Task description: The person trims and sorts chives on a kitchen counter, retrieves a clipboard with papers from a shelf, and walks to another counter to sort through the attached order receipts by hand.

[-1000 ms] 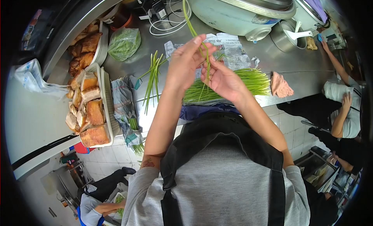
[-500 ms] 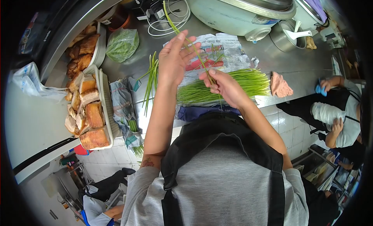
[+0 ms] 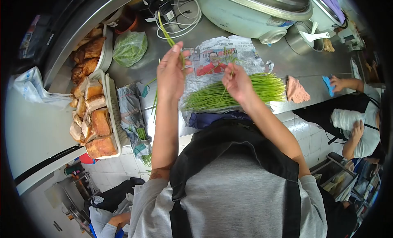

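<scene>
The left grip has its thumb pressed on a few long green stalks, the other fingers loosely spread; the stalks are slender and smooth, slanting up past the thumb. The right grip is pinched at thumb and fingertip on a thin green strand, apart from the left. Just below the right grip, toward the body, lies the thick bundle of straight, glossy stalks, their paler ends to the right. Between and beyond both grips spreads creased newspaper, matte, with a printed red figure and loose green scraps on it. Left of the left wrist, a few loose stalks show, partly hidden by the arm. Farther left are a crinkled grey wrapping with green stalks in it and a ribbed pale basket of browned, blocky meat. Right of the right grip, past the bundle, a rumpled pink cloth rests on the smooth steel bench. Beyond the grips are coiled white cable, a rounded pale-green cooker and a cylindrical metal pot holding a white ladle.
</scene>
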A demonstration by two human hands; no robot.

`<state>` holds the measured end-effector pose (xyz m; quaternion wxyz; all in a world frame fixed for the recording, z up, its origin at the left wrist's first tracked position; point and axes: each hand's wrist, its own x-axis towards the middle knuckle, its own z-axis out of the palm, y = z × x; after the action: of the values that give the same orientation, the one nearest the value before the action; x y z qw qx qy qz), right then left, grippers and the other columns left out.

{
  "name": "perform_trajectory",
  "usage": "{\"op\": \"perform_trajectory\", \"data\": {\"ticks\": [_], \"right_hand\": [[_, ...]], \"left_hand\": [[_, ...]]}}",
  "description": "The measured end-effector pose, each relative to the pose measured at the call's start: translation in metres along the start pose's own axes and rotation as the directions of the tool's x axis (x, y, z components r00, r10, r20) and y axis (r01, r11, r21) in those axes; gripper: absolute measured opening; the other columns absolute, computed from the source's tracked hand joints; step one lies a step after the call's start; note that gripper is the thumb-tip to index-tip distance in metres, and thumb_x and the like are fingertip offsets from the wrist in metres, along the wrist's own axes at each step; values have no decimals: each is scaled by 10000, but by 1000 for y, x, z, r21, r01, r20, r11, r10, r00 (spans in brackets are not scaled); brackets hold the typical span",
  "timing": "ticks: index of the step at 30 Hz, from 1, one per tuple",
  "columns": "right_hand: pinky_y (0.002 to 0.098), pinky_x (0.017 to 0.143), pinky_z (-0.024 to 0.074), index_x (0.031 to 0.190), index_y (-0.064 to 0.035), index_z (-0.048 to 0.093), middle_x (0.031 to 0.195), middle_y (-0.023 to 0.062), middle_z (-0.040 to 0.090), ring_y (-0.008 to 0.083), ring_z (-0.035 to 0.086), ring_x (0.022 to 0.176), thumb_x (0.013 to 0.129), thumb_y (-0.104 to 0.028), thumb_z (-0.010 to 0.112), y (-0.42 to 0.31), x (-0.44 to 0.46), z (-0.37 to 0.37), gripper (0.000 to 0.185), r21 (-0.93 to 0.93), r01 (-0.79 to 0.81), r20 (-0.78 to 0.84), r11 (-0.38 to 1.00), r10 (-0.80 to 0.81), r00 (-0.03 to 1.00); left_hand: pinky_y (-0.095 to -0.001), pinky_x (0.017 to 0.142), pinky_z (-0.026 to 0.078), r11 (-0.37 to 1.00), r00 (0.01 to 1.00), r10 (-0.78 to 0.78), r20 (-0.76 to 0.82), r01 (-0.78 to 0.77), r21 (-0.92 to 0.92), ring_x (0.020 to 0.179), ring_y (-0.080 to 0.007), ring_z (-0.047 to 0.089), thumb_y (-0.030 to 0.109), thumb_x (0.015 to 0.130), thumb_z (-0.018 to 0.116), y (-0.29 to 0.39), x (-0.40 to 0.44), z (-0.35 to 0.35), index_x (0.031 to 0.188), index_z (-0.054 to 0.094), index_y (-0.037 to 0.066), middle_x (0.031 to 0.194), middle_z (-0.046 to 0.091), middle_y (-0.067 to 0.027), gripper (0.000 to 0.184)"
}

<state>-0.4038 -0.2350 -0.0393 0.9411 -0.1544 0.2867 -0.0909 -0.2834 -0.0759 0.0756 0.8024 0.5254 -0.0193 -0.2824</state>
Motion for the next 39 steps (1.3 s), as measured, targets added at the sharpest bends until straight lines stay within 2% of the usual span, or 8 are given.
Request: {"op": "perform_trajectory", "data": {"ticks": [6,9,12,14,16,24,36,39], "right_hand": [[346,901,456,1188,-25,542,1195,141,540,195,542,1045,908,-146,520,-35,47,-7,305,-809,410,26,421,-672,741],[384,950,438,1156,-21,565,1206,131,553,203,544,1066,913,-143,528,-59,2,5,273,-864,496,373,-82,-766,524],[387,912,453,1062,-26,610,1092,133,599,209,571,1004,932,-230,552,-95,-87,83,249,-491,585,263,646,-530,806],[393,827,494,1065,27,566,1058,140,597,225,600,912,923,-159,521,-118,-174,132,238,-277,716,533,641,-518,669],[424,721,490,1019,-19,605,957,135,592,231,595,824,875,-171,526,-111,-226,91,223,-693,707,428,-140,-869,248],[312,462,441,860,-159,697,659,42,586,170,523,547,946,-454,430,-151,-326,209,408,-86,754,996,651,37,81],[235,545,459,969,-2,566,777,39,530,100,510,628,944,-173,487,-148,-366,207,190,305,949,905,-77,-288,-314],[232,588,470,1000,12,543,843,37,530,94,510,684,953,-119,467,-142,-362,185,159,274,663,929,-697,14,-370]], "left_hand": [[-297,588,515,796,969,196,-152,-66,602,684,-161,618,245,877,628,-11,25,-89,1106,644,47,837,671,-83,303],[-380,729,515,41,940,339,27,-43,998,808,-291,631,185,793,677,-35,24,-133,1119,647,81,920,663,-135,344],[-403,810,484,-50,862,468,195,-194,980,923,-382,598,128,744,684,-53,19,-121,1110,649,67,992,630,-187,373],[-398,852,466,4,844,441,304,-341,940,977,-343,581,107,747,673,-67,23,-87,1090,654,67,1029,617,-176,345],[-387,849,466,90,837,341,429,-483,871,969,-325,579,92,755,662,-83,21,-37,1060,663,74,1024,618,-148,305],[-404,803,492,24,618,24,786,-786,617,942,-275,597,186,822,614,-177,34,78,974,682,120,880,596,-95,179],[-387,694,518,-13,582,-126,803,-811,585,791,-263,642,281,735,694,-189,71,98,784,710,161,807,637,-64,130],[-386,679,517,54,633,-108,767,-766,640,772,-253,650,257,742,688,-196,68,103,780,708,162,817,655,-64,105]]}}
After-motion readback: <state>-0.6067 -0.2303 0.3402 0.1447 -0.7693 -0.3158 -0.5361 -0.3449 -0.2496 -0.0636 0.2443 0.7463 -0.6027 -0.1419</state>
